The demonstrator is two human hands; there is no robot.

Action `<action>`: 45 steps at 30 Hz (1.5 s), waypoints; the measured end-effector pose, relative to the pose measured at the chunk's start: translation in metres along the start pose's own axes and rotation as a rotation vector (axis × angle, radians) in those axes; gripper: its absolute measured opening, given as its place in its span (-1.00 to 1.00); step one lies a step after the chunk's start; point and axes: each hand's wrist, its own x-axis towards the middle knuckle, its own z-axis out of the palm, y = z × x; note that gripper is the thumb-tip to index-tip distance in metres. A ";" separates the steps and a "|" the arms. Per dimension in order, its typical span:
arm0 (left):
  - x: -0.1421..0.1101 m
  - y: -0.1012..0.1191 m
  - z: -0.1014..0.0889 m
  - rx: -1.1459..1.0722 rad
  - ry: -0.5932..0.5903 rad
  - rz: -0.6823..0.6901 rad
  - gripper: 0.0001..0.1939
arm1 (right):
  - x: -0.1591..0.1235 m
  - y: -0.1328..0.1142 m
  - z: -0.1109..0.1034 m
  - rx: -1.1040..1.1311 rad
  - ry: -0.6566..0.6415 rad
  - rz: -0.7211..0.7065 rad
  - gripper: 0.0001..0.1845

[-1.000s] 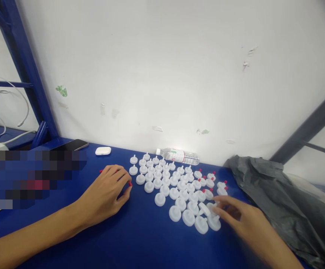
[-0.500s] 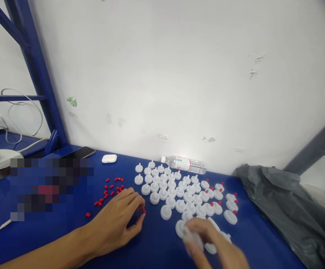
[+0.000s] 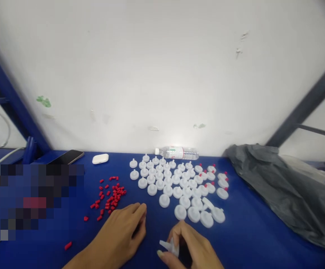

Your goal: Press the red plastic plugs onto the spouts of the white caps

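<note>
My right hand (image 3: 191,244), low in the view, pinches a white plastic spout cap (image 3: 170,246) between thumb and fingers, its narrow tip pointing left. My left hand (image 3: 125,229) is closed, fingertips curled toward the thumb. The small red cap seen in its fingertips a moment ago is hidden now. Beyond the left hand lies a loose pile of red caps (image 3: 114,198). Past my right hand, many white spout caps (image 3: 164,200) stand spout up. Those at the right side, such as one white cap (image 3: 222,193), carry red tips.
A clear bottle (image 3: 176,152) lies along the wall. At the back left are a white earphone case (image 3: 100,158) and a phone (image 3: 69,157). Grey plastic sheeting (image 3: 274,186) covers the table's right side. A lone red cap (image 3: 68,245) lies at front left.
My right hand has drawn back toward me and left with the spout cap, away from the white group. The left hand's red cap has gone out of sight. The view has shifted.
</note>
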 end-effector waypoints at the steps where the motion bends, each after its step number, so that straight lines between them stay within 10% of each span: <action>1: 0.001 -0.001 0.000 -0.003 0.007 0.007 -0.82 | 0.000 -0.003 -0.004 -0.002 -0.031 -0.014 -0.73; 5: 0.002 -0.003 -0.003 0.025 0.004 0.035 -0.81 | -0.007 -0.013 -0.016 0.033 -0.013 -0.023 -0.79; 14: -0.004 0.043 0.007 0.124 -0.061 0.205 -0.88 | -0.037 0.019 -0.039 0.276 0.520 0.160 -0.72; 30: 0.044 0.074 0.032 0.359 -0.111 0.252 -0.76 | -0.030 0.015 -0.039 0.370 0.349 0.183 -0.69; 38: 0.045 0.053 0.003 -0.258 0.167 0.206 -0.81 | -0.022 -0.001 -0.039 0.250 0.256 0.127 -0.62; 45: 0.070 0.035 -0.011 -0.881 0.212 -0.047 -0.68 | 0.050 -0.020 -0.071 -0.099 0.196 -0.135 -0.72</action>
